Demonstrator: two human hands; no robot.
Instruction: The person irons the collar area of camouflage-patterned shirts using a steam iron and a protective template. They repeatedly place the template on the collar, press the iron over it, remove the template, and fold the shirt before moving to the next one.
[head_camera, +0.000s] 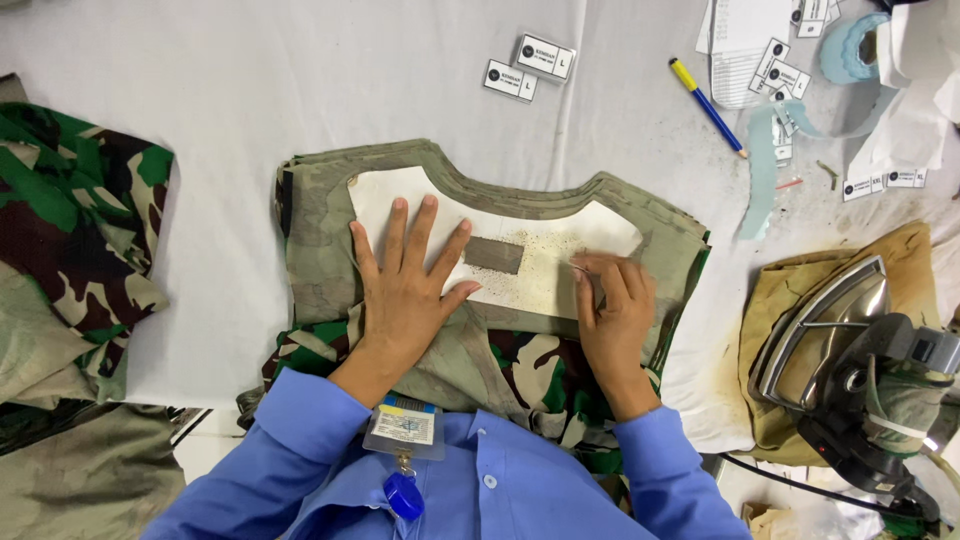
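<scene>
White cloth covers the worktable (300, 80), stained and speckled toward the right where a steam iron (835, 340) rests tilted on a tan pad (790, 290). From my remote seat I see a camouflage garment (500, 370) lying inside out at the table's near edge, its olive collar band (520, 195) curving around a white interlining panel (540, 270) with a small grey label patch (494, 255) at its middle.

My left hand (405, 285) lies flat with fingers spread on the panel, pinning it and gripping nothing. My right hand (612, 310) is curled at the panel's right end, fingertips pinched on something thin; I cannot tell whether it is thread or a fabric edge.

I judge the garment soft, limp and light, apt to bunch or slide on the cloth, so it wants a flat palm rather than a lift. The stitched collar band looks the firmest place to take hold. Size tags (530, 65), a blue pencil (708, 107) and pale blue tape (765, 170) lie beyond; more camouflage pieces (70, 220) sit left.
</scene>
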